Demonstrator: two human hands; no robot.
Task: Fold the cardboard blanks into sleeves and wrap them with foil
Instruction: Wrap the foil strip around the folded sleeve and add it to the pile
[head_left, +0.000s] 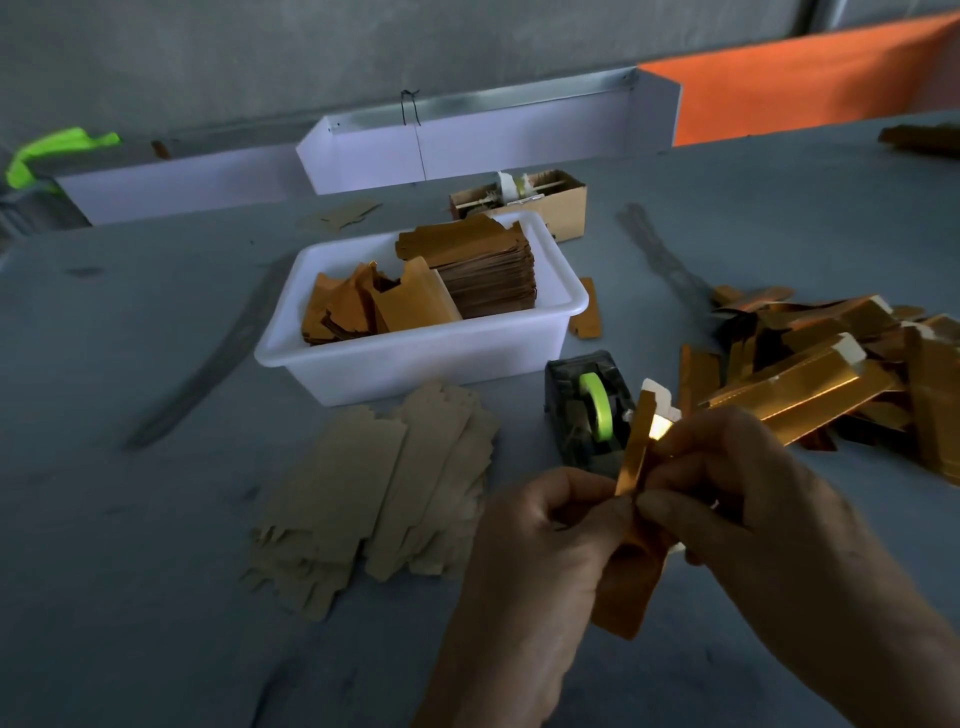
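Observation:
My left hand (540, 540) and my right hand (748, 499) both pinch one narrow gold-foil sleeve (631, 561), held upright above the table's front edge. Its white cardboard end (657, 402) sticks out at the top. A fan of flat brown cardboard blanks (379, 493) lies on the table left of my hands. Finished gold-wrapped sleeves (831, 374) are heaped at the right. A white tub (415, 353) behind holds a stack of foil blanks (483, 270) and loose gold pieces (363, 306).
A dark tape dispenser with a green roll (589, 410) stands just behind my hands. A small cardboard box (524, 202) sits behind the tub. White trays (467, 140) line the far edge of the grey table (130, 519).

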